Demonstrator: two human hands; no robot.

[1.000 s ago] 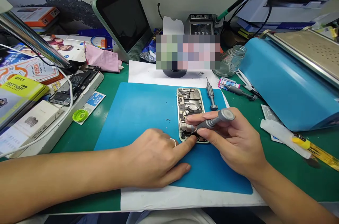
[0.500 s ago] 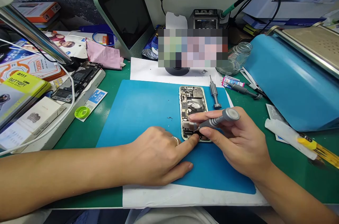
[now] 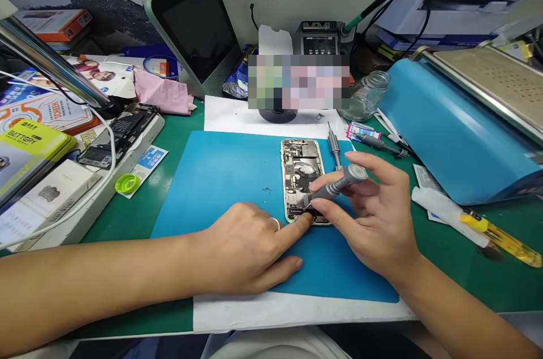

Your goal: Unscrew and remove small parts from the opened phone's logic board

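An opened smartphone (image 3: pixel 302 169) lies on the blue mat (image 3: pixel 220 167), its inner parts showing. My left hand (image 3: pixel 254 251) rests on the mat, its index finger stretched out and pressing on the phone's lower end, its thumb extended apart. Between thumb and a finger, my right hand (image 3: pixel 373 212) holds a grey screwdriver (image 3: pixel 335 186), tilted, its tip down at the lower part of the phone close to my left fingertip. One right finger is raised off the handle's cap. Beyond the phone lies a second grey screwdriver (image 3: pixel 334 144), partly hidden by my right hand.
Tiny dark bits (image 3: pixel 267 189) lie left of the phone. Another screwdriver (image 3: pixel 379 144), a glass jar (image 3: pixel 369 96) and a yellow cutter (image 3: pixel 500 237) are on the right. At left are a second phone body (image 3: pixel 121 133), a green cap (image 3: pixel 127 184) and a white cable (image 3: pixel 113 147).
A finger of my right hand has lifted away from the screwdriver's cap, while the tip stays low on the phone. The whole view has shifted slightly; my left hand keeps its place on the phone.
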